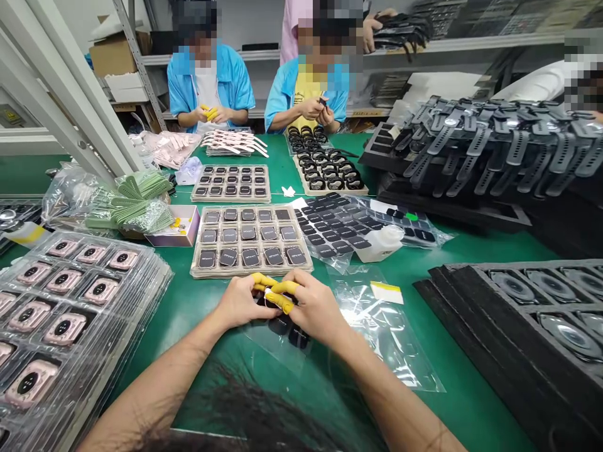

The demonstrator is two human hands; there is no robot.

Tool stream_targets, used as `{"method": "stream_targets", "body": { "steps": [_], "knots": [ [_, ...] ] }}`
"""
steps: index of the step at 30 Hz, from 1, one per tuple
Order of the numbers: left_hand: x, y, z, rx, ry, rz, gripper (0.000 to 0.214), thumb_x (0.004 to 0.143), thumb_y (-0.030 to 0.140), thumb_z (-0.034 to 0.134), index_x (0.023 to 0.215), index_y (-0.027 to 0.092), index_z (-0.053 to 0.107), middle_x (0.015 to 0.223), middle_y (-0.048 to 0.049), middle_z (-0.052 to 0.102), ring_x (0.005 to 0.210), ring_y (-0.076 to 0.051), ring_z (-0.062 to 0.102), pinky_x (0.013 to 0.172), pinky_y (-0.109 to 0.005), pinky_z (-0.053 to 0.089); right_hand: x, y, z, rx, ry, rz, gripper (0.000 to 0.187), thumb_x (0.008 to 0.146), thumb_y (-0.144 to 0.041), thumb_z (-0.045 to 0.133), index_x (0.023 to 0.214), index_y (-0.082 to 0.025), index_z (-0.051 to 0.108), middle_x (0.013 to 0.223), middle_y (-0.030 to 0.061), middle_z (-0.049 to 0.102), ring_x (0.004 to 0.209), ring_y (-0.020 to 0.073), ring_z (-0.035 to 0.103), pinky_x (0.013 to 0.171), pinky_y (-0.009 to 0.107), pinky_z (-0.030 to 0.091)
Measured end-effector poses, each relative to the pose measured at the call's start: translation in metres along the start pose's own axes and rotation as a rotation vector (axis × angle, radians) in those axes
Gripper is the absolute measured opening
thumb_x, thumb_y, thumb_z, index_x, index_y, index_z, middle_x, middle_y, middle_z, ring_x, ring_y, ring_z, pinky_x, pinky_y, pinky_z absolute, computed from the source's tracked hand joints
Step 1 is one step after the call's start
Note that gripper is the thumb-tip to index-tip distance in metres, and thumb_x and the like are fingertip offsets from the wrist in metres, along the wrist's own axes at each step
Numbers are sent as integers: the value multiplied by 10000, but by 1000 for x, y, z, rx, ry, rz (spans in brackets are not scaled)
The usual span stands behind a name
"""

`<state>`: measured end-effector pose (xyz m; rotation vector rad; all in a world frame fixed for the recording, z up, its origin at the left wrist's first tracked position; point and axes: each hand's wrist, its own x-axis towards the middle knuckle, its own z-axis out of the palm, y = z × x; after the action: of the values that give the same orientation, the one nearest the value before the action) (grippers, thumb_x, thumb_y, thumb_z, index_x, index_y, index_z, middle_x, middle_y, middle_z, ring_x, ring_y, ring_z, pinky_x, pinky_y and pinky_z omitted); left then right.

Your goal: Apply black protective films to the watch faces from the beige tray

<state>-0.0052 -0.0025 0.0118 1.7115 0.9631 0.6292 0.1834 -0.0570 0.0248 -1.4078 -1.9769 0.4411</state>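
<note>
My left hand (242, 301) and my right hand (313, 304) meet at the table's middle, with yellow finger cots on several fingertips. Pinched between them is a small object with a pale edge (267, 292), mostly hidden by the fingers; it may be a watch case. Below them, dark square screen films (298, 337) with printed lettering lie on a clear sheet. Just beyond my fingers is a clear tray (252, 272) of watch cases with dark, lettered faces (249, 257). A clear plastic bag (391, 339) lies to the right of my right hand.
Stacked trays of pink watch cases (66, 326) stand left; black foam trays (452, 295) with round parts stand right. Green straps (132, 204), a pink box (181, 226) and a white bottle (381, 242) lie farther back. Two co-workers in blue sit opposite, near black watches (327, 169).
</note>
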Motion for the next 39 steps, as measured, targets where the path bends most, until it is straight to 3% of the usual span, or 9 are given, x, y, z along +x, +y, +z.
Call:
{"method": "stream_targets", "body": {
  "steps": [10, 14, 19, 23, 26, 29, 32, 35, 39],
  "knots": [
    [0, 0, 0, -29, 58, -19, 486, 591, 259, 892, 1040, 145, 742, 1001, -59, 803, 882, -222, 766, 839, -318, 629, 2, 8, 4, -1, 77, 49, 174, 970, -372, 590, 919, -265, 718, 852, 32, 697, 735, 185, 642, 639, 297, 442],
    [1, -1, 0, -6, 43, -5, 449, 581, 153, 855, 1016, 149, 745, 973, -52, 808, 854, -219, 769, 830, -319, 633, 2, 10, 8, 47, 17, -12, 163, 972, -378, 605, 950, -264, 720, 877, 34, 678, 750, 182, 639, 660, 295, 449],
    [3, 1, 1, -6, 78, -58, 502, 580, 272, 905, 1029, 134, 728, 958, -75, 810, 870, -244, 777, 846, -356, 640, 4, 10, 6, -73, 87, 127, 128, 968, -328, 588, 915, -251, 676, 892, 34, 686, 729, 174, 628, 634, 295, 412],
    [3, 2, 2, -42, 60, -59, 471, 575, 181, 874, 1022, 137, 733, 953, -66, 813, 863, -241, 782, 820, -340, 648, 4, 2, 10, -67, 26, 74, 149, 976, -377, 587, 925, -272, 680, 892, 24, 687, 777, 183, 646, 663, 297, 450],
    [2, 2, 2, -36, 89, -41, 478, 579, 225, 904, 1016, 135, 732, 959, -70, 814, 872, -243, 785, 837, -347, 657, 6, 7, 5, -140, 102, 185, 159, 980, -361, 580, 935, -262, 696, 918, 34, 698, 799, 195, 647, 676, 312, 454],
    [1, 0, 2, -32, 169, 30, 527, 597, 305, 930, 1057, 140, 731, 994, -77, 818, 912, -243, 791, 898, -361, 659, 6, 25, -15, -229, 208, 255, 191, 989, -360, 560, 953, -250, 712, 957, 67, 694, 891, 241, 631, 767, 361, 475],
    [1, -6, 0, 76, 309, 199, 480, 631, 313, 920, 1050, 152, 753, 994, -74, 822, 874, -229, 797, 896, -357, 669, 2, 39, -34, -226, 268, 162, 277, 967, -439, 595, 1139, -252, 705, 1130, 114, 651, 1071, 304, 577, 926, 456, 477],
    [2, -12, -3, 167, 437, 383, 444, 647, 315, 915, 1030, 144, 771, 933, -74, 826, 798, -216, 797, 842, -340, 687, 0, 43, -37, -75, 159, 123, 475, 890, -517, 703, 1307, -302, 633, 1260, 99, 630, 1170, 321, 558, 1008, 509, 459],
    [3, -16, -5, 234, 538, 469, 441, 642, 333, 924, 1011, 136, 784, 874, -70, 825, 724, -207, 788, 766, -326, 702, 2, 45, -29, 131, 95, 229, 400, 908, -488, 685, 1268, -320, 632, 1126, 57, 701, 1070, 280, 644, 970, 486, 494]
  ]
}}
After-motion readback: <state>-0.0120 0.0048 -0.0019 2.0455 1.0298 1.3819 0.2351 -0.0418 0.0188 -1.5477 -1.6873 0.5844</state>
